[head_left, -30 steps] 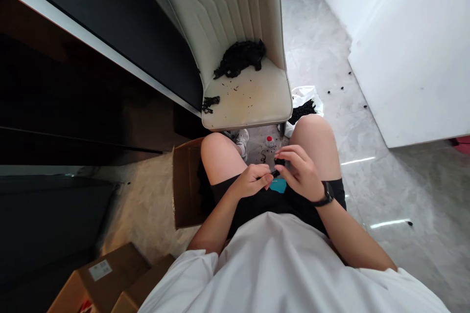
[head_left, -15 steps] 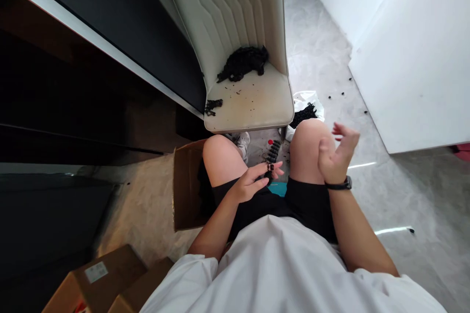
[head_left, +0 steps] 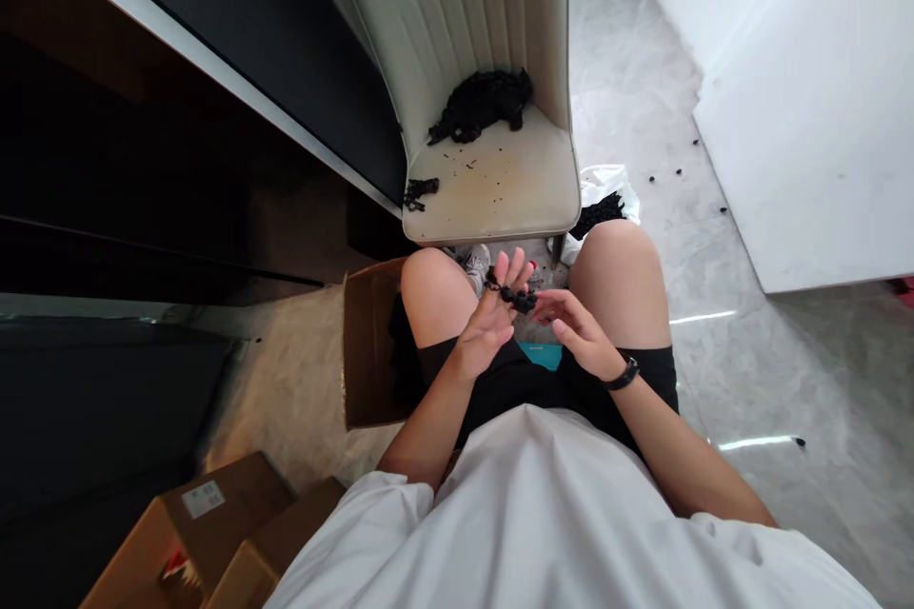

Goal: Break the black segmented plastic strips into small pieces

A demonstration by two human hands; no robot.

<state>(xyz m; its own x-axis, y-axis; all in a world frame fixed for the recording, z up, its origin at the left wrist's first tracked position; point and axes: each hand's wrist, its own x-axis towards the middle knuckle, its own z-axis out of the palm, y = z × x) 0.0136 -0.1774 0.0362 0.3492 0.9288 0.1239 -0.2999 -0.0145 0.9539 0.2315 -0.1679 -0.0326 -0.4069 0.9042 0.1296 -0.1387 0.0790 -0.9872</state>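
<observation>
My left hand [head_left: 486,316] is over my lap between the knees, palm turned up and fingers spread. Across its fingers rests a small black knobbly strip [head_left: 518,299], held there; its exact kind is too small to make out. From the right, my right hand [head_left: 580,335] reaches in with its fingers apart and curved. Its fingertips are at the strip's right end, and whether they touch it I cannot tell. A black band circles the right wrist.
Ahead stands a cream chair [head_left: 500,200] with a black heap [head_left: 486,105] and a smaller black cluster [head_left: 421,192] on its seat. A white bag [head_left: 606,179] of black pieces lies beside it. An open cardboard box [head_left: 371,343] is left of my leg. More boxes [head_left: 235,504] stand lower left.
My right hand has come left from above the right knee to the strip. My left hand has turned palm up and risen slightly; the strip that hung below it now lies across its fingers.
</observation>
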